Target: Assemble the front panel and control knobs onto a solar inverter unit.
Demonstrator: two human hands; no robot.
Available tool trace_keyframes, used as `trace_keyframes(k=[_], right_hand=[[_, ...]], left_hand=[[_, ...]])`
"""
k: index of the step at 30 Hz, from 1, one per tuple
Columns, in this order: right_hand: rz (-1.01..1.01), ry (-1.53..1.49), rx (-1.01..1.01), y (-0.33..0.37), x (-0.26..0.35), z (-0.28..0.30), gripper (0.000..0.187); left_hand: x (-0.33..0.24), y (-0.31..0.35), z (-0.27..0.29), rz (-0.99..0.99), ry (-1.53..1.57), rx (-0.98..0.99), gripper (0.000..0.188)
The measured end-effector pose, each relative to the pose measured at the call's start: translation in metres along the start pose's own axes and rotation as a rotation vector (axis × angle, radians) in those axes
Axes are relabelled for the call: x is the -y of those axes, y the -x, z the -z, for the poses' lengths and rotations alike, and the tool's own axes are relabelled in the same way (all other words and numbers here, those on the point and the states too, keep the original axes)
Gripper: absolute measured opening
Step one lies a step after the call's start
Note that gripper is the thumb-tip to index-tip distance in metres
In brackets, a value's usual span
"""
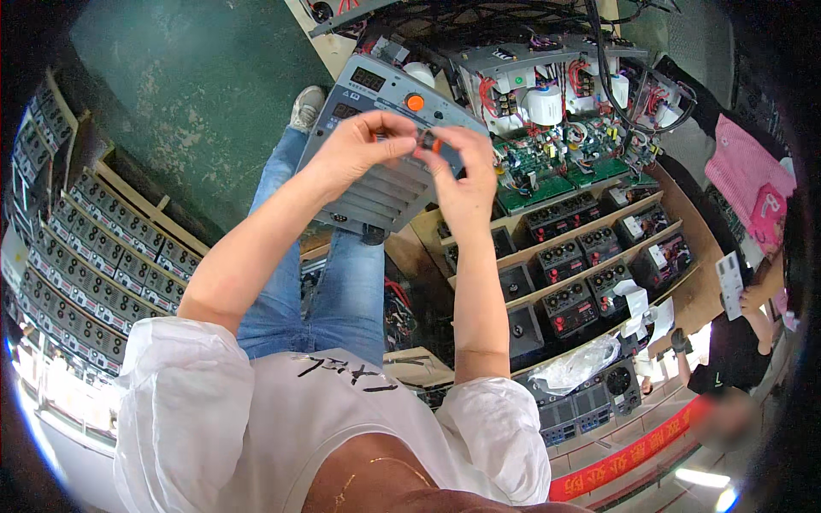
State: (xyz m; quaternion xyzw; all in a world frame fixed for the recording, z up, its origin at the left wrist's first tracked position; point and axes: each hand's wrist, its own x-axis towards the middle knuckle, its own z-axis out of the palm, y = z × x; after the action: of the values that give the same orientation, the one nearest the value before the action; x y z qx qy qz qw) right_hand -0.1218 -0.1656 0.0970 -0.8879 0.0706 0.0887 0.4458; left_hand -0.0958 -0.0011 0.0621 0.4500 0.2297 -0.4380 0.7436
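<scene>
A grey front panel (389,175) with louvred slots and small dark display windows leans over my lap, tilted. One round orange knob (415,103) sits on its upper part. My left hand (363,147) is over the panel's middle, its thumb and index finger pinched together; what lies between those fingertips is too small to make out. Close beside it, my right hand (466,167) pinches a small orange-and-black knob (436,145) between thumb and fingers. The two hands' fingertips almost meet, and they hide part of the panel behind them.
Right of the panel stand open units with green circuit boards (534,175) and wiring. A wooden rack (560,248) holds several dark modules; a clear plastic bag (581,363) lies nearer. More stacked panels (128,248) fill the left. At far right, another person holds a pale plate (729,278).
</scene>
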Motion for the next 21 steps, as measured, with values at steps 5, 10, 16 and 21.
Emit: trace_keyframes(k=[5,10,16,21], right_hand=[[-0.102,0.054,-0.091,-0.010,-0.024,0.006,0.026],[-0.060,0.129,-0.028,-0.013,-0.031,-0.003,0.027],[0.029,0.235,0.029,-0.017,-0.029,-0.007,0.026],[0.115,0.341,0.059,-0.019,-0.027,-0.008,0.025]], left_hand=[[-0.013,-0.012,0.028,-0.572,-0.797,-0.504,0.023],[-0.013,-0.034,0.049,-0.687,-1.040,-0.582,0.029],[-0.001,-0.050,0.059,-0.597,-0.920,-0.519,0.035],[0.006,-0.055,0.064,-0.542,-0.767,-0.461,0.035]])
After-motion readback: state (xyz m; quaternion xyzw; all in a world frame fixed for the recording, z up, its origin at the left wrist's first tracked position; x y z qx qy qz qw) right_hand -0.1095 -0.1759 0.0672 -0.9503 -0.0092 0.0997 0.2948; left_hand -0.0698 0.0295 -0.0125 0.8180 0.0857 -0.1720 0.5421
